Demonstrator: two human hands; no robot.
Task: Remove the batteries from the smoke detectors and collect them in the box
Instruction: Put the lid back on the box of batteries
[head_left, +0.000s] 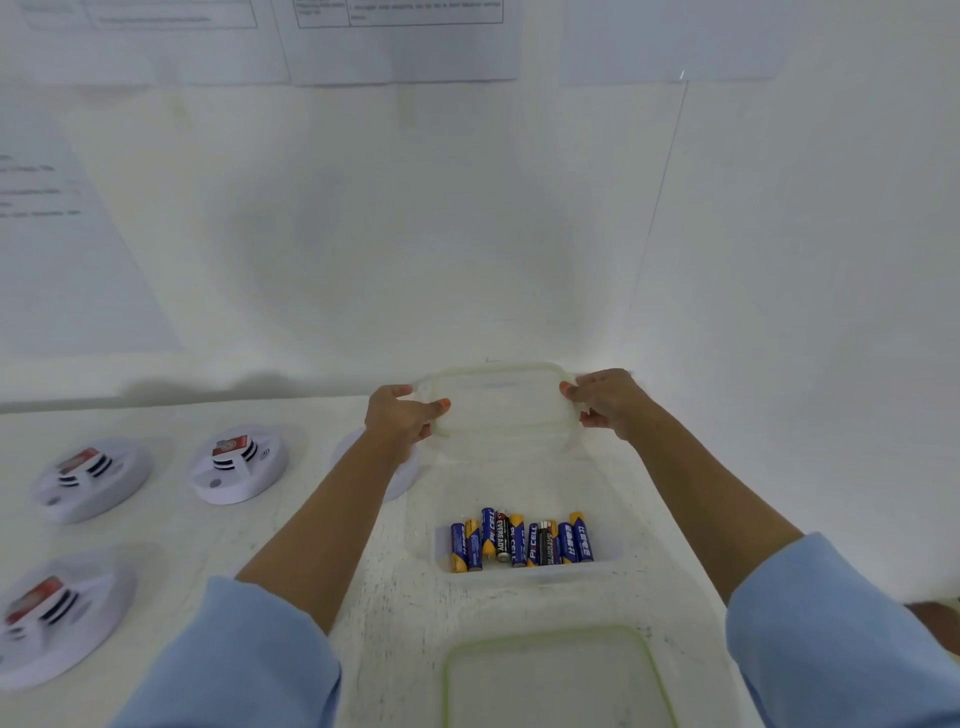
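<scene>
Right, head view only. Both hands hold a clear lid (498, 402) with a pale green rim, lifted at the far end of the box (524, 574). Left hand (400, 415) has its fingers (439, 406) closed over the lid's left short edge; right hand (608, 400) is closed the same way on the right short edge. The lid's long axis runs left-right, matching the box beneath.

The box is clear plastic and sits open on the white surface (311, 545), nearer the person than the lid. The batteries (519, 540) lie side by side at its near end, long axes pointing roughly away from the camera.

Three smoke detectors (236, 462) sit well to the left on the surface; a fourth white disc is mostly hidden behind the left forearm. Left hand is the nearer one to them. A second green-rimmed lid or container (558, 680) lies at the near edge.

Judgement: collection looks near done. For closing, the lid must come toward the person and down, edges squared to the box.
</scene>
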